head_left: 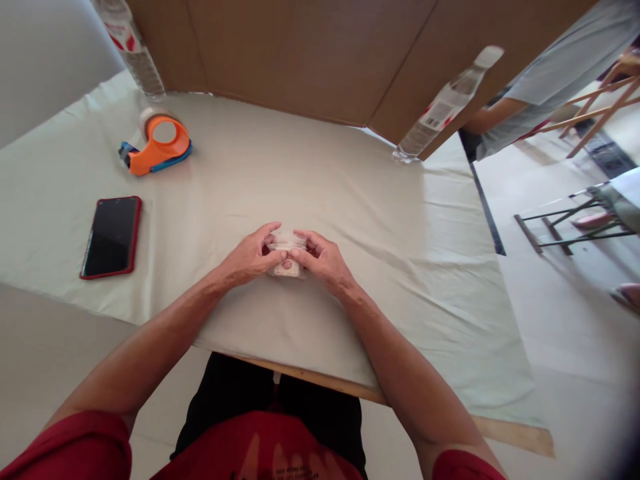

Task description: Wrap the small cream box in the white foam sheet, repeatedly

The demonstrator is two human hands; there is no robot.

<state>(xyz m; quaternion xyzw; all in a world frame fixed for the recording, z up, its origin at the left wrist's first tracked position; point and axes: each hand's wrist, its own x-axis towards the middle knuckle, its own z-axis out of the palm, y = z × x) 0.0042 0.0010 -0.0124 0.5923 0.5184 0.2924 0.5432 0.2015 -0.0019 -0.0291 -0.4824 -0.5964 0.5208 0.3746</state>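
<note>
A small whitish, boxy stack or packet [287, 267] with a pinkish round mark on its near face rests near the front edge of the cloth-covered table [320, 180]. Its exact kind is too small and blurred to tell. My left hand [257, 253] curls around its left side, thumb across the front. From the right, my right hand [323, 259] wraps it the same way, and the two thumb tips almost meet over it. The fingers behind the packet are partly hidden.
To the left lie a phone in a red case [111, 237] and an orange tape dispenser [160, 145]. Water bottles stand at the back left [133, 57] and back right [445, 110], against a brown cardboard panel [300, 60]. Beyond the right edge is another person's arm [495, 115].
</note>
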